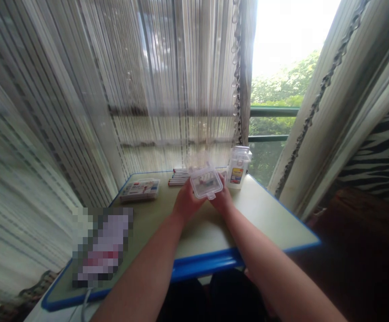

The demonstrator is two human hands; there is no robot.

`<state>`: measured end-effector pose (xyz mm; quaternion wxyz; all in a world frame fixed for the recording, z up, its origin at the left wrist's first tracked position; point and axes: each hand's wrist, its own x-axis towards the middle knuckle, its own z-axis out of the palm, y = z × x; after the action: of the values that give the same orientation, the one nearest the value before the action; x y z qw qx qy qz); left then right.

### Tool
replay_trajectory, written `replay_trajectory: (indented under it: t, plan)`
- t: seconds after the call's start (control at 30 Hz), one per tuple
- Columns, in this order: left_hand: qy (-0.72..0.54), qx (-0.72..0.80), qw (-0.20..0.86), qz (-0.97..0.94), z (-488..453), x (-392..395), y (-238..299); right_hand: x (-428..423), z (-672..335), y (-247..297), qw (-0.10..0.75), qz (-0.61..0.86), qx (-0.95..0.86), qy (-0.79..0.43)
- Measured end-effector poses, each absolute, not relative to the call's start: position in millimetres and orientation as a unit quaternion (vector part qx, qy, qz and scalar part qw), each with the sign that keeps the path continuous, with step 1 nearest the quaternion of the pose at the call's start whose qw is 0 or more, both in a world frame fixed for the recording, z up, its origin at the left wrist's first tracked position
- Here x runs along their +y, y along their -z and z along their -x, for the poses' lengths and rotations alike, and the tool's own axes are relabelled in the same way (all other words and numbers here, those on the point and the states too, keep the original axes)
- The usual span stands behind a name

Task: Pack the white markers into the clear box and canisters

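Both hands are around a clear plastic case (207, 183) with rounded corners and a small tab at its near edge, above the middle of the table. My left hand (185, 200) is closed on its left side and my right hand (224, 199) on its right. Some fingers are hidden behind the case. Through the clear plastic, what is inside cannot be made out. Just behind my left hand lie several markers (178, 182) in a row. To the right of my right hand stands another clear plastic box (238, 172) with a yellow and dark label.
The pale table (207, 237) has a blue edge. A flat labelled case (140, 189) lies at its back left. A blurred-out flat object (105, 248) with a cable (86, 304) lies at front left. Curtains (167, 80) and a window stand behind the table.
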<state>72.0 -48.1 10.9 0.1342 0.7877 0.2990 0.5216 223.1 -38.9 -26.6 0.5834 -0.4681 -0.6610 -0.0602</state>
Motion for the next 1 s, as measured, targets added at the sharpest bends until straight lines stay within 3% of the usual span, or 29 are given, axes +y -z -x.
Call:
replay_trajectory:
  t: [0.2,0.43,0.73,1.0]
  plan:
    - [-0.520,0.322,0.165,-0.774,-73,-39,-9,-41,-221,26,0.580,0.517,-0.627,0.050]
    - [-0.551,0.348,0.118,-0.749,-68,-25,2,-48,-251,-1,0.634,0.582,-0.466,0.206]
    - [-0.558,0.371,0.101,-0.735,-73,-20,2,-20,-298,11,0.589,0.686,-0.425,0.046]
    - [-0.575,0.385,0.099,-0.715,-75,-19,4,-22,-316,13,0.564,0.705,-0.429,0.031]
